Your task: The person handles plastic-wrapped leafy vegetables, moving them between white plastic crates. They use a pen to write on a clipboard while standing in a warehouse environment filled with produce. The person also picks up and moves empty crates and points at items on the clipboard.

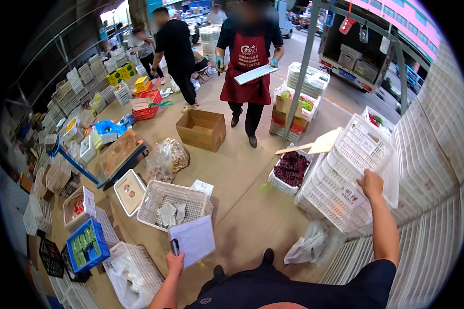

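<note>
While left grip clasps pen and paper, right grip grasps crate stack bearing dark lettering.

The dark short-sleeved shirt bears a small emblem; the shoes are dark.

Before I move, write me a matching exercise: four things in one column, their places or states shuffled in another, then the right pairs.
Things:
1. White sheet
2. Dark grapes
3. Cardboard box
4. Blue crate

Places or states:
A. Brown, with its top open
B. Held in the left grip
C. Holding green goods
D. Heaped in a white crate

Pairs: 1-B, 2-D, 3-A, 4-C
</note>
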The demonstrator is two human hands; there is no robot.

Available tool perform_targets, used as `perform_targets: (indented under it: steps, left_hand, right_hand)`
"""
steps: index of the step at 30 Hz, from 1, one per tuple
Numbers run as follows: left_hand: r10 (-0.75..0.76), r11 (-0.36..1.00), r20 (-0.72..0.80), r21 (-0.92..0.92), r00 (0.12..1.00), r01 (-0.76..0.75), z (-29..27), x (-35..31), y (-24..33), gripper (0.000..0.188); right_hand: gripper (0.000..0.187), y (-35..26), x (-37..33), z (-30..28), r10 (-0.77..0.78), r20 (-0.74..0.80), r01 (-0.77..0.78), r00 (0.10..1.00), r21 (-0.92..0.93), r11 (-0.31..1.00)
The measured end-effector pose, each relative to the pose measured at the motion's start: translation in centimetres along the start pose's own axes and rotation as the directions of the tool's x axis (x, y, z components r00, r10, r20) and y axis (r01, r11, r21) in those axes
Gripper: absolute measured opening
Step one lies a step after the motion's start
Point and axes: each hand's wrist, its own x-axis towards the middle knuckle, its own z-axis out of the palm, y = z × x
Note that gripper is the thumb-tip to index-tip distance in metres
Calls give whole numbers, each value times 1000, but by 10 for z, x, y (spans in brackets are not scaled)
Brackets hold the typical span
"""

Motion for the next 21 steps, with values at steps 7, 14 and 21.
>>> perform_targets:
  steps: [7, 14, 21]
  left_hand:
    - [167, 986, 102, -22, 981, -166, -54, 45, -29, 20]
    - [97, 995, 105, -47, 990, -92, -70, 60, -67, 19]
    - [166, 950, 238, 222, 957, -220, -116, 41, -88, 20]
  right_hand:
    - [34, -83, -142, -124, 81, -145, -80, 986, 16, 997]
    - [22, 9, -237, -86, 363, -112, -201, 925, 667, 717]
    - [9, -7, -429, 138, 527, 362, -350, 769, 928, -126]
